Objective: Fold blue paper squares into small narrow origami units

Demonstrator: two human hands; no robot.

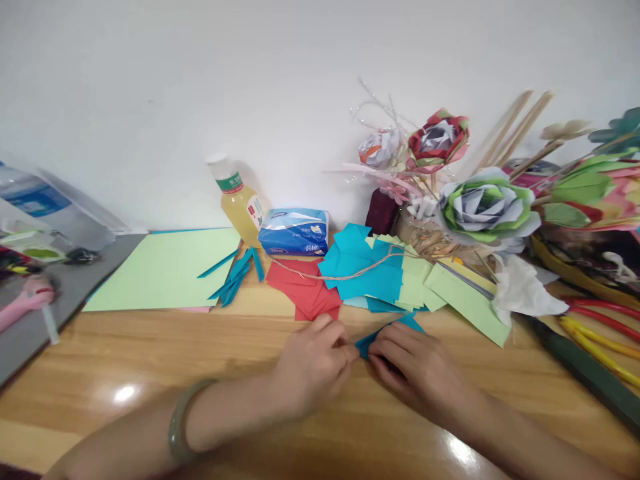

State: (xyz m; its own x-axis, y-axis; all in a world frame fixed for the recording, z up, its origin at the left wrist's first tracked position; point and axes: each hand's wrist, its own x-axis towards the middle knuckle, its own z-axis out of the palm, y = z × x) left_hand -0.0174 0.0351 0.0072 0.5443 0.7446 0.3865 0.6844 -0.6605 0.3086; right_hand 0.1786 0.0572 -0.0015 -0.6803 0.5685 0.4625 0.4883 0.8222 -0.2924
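A small folded piece of blue paper lies low over the wooden table, partly covered by my fingers. My right hand grips it from the right, fingers bent over its top. Close to its left tip, my left hand is closed, fingertips pinched together; what they hold, if anything, is hidden. Just beyond my hands lie red paper squares and a pile of blue paper sheets, with a brown string across them. Several folded blue strips rest farther left.
Large pale green sheets lie at the left; a yellow drink bottle and a blue tissue pack stand by the wall. At right are paper flowers, a crumpled tissue, green paper slips and red-and-yellow handles.
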